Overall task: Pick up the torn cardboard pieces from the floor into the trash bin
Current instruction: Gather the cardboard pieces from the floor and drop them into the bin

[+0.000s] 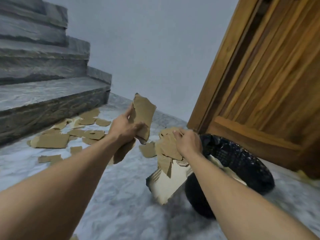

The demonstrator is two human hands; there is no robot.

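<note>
Head view: left hand (pixel 123 129) fingers curled round torn cardboard piece (pixel 143 111), centre. Right hand (pixel 187 144) fingers curled over cardboard stack (pixel 168 148) at trash bin (pixel 242 160), 4 o'clock. Scraps (pixel 52 141) on floor (pixel 121 196), 9 o'clock, beside stairs (pixel 43 94).

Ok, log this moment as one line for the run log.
left hand: grips cardboard piece | right hand: grips cardboard stack beside trash bin | floor: torn pieces lie by stairs

Both bare arms reach forward; left hand (pixel 124 129) grips a cardboard piece (pixel 143 115), right hand (pixel 187 144) clutches a cardboard bundle (pixel 168 149).
</note>
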